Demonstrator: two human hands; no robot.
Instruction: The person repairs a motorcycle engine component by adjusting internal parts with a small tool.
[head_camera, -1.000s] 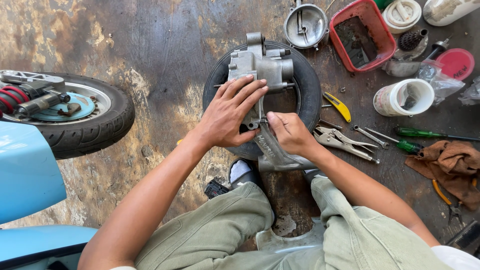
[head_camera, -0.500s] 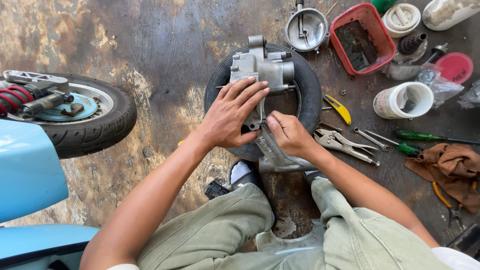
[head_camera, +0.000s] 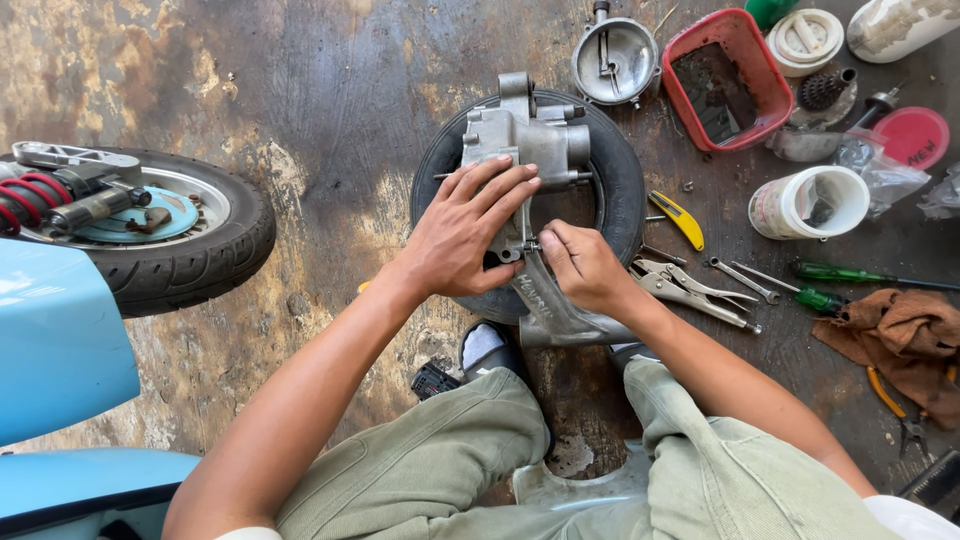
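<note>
Small fastener under the right hand (head_camera: 583, 265) fingertips: too small to tell. Engine casing (head_camera: 525, 140): middle lying hidden beneath the left hand (head_camera: 462, 232) fingers. Tyre (head_camera: 618, 170) beneath both palms: near rim being covered. White container (head_camera: 900, 22), far beyond the right fingers: running off the top edge. Pliers (head_camera: 900, 405), right of the fingers: partly lying under the brown rag (head_camera: 900, 335).

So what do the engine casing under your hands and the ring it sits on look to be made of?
The engine casing looks like cast metal, probably aluminium: dull silver-grey, matte, with moulded ribs and grime. The ring is a tyre: black matte rubber, judging by its rounded sidewall. Left hand lies flat on the casing; right hand pinches a small part at it.
</note>
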